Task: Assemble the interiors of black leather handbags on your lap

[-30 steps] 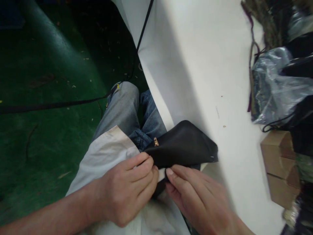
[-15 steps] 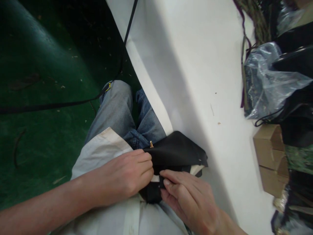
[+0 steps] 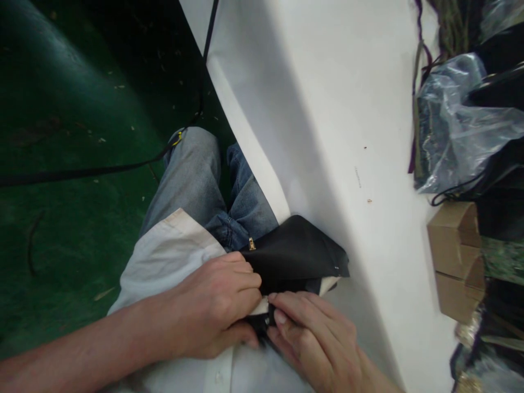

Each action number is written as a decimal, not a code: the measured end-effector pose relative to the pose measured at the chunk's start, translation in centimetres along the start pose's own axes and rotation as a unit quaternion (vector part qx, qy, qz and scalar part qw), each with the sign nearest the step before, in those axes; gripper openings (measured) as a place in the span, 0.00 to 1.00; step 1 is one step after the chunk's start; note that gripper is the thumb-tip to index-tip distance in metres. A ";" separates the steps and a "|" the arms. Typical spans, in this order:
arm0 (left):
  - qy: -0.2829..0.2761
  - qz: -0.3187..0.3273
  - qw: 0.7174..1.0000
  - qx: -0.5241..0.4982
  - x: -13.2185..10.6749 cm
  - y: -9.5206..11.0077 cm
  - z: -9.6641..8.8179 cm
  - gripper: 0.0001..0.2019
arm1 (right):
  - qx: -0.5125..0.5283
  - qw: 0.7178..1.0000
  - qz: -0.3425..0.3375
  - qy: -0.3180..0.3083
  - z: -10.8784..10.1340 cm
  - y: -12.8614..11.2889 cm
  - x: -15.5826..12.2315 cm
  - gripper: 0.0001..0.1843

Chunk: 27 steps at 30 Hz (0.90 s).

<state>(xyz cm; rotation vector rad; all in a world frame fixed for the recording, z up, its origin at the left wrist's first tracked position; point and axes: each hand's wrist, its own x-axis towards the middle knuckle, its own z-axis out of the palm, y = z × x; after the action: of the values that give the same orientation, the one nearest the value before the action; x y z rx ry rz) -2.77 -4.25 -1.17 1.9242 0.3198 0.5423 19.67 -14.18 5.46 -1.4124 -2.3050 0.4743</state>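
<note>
Your white shirt [image 3: 172, 256] spreads nearest you, its hem across your lap. Over it, your left hand [image 3: 225, 300] is closed on the near left edge of the black piece [image 3: 290, 251], fingers curled under and partly hidden. Your right hand [image 3: 319, 338] pinches a small dark edge of it between thumb and forefinger, just beside the left fingers. A pale strip [image 3: 261, 307] shows in the narrow gap between your two hands.

The piece sits in front of you at the table's near edge, its folded flap pointing away and a gold fitting [image 3: 251, 244] on its left side. Beyond it are your jeans [image 3: 184, 183], with a black strap [image 3: 82, 173] reaching your knee from the left.

The white table [image 3: 327, 109] stretches away to your right. On its far right side stands a carton [image 3: 452, 256]; past that lie clear plastic [image 3: 458, 125] and dark cords [image 3: 418, 98]. The green floor [image 3: 82, 229] fills the left.
</note>
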 end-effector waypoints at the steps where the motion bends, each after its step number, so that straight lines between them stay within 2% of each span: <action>1: 0.022 0.003 1.000 -0.005 -0.1 0.0 0.7 0.14 | 0.008 1.000 0.003 0.007 0.0 0.1 0.1 0.07; 6: 0.083 0.005 0.996 0.022 -0.2 0.5 3.4 0.12 | 0.071 0.997 0.022 -0.024 -1.2 1.0 0.4 0.12; 10: 0.071 0.039 0.995 0.058 -0.1 0.8 3.4 0.14 | 0.153 0.982 0.052 -0.097 -3.0 1.5 0.2 0.04; 13: 0.043 0.073 0.991 0.101 0.1 0.7 2.9 0.14 | 0.183 0.961 0.135 -0.154 -4.3 1.6 0.7 0.20; 14: 0.033 0.081 0.990 0.113 0.2 0.7 2.7 0.14 | 0.181 0.954 0.163 -0.177 -4.7 1.6 1.1 0.22; 16: 0.027 0.093 0.987 0.127 0.3 0.6 2.5 0.15 | 0.179 0.937 0.188 -0.234 -5.2 1.7 2.1 0.18; 18: 0.025 0.099 0.985 0.136 0.4 0.5 2.4 0.16 | 0.194 0.925 0.181 -0.271 -5.4 1.9 3.0 0.10; 23: 0.013 0.090 0.986 0.140 0.9 0.7 1.2 0.15 | 0.254 0.936 0.122 -0.212 -4.9 3.0 3.3 0.05; 27: 0.018 0.081 0.987 0.136 1.9 1.3 -0.6 0.13 | 0.263 0.952 0.101 -0.123 -4.2 2.8 2.6 0.07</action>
<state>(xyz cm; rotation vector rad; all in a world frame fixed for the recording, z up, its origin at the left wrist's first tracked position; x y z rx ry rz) -1.53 -3.44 0.68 2.2205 0.2717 0.6693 22.77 -10.27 8.18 -1.3703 -1.9892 1.2847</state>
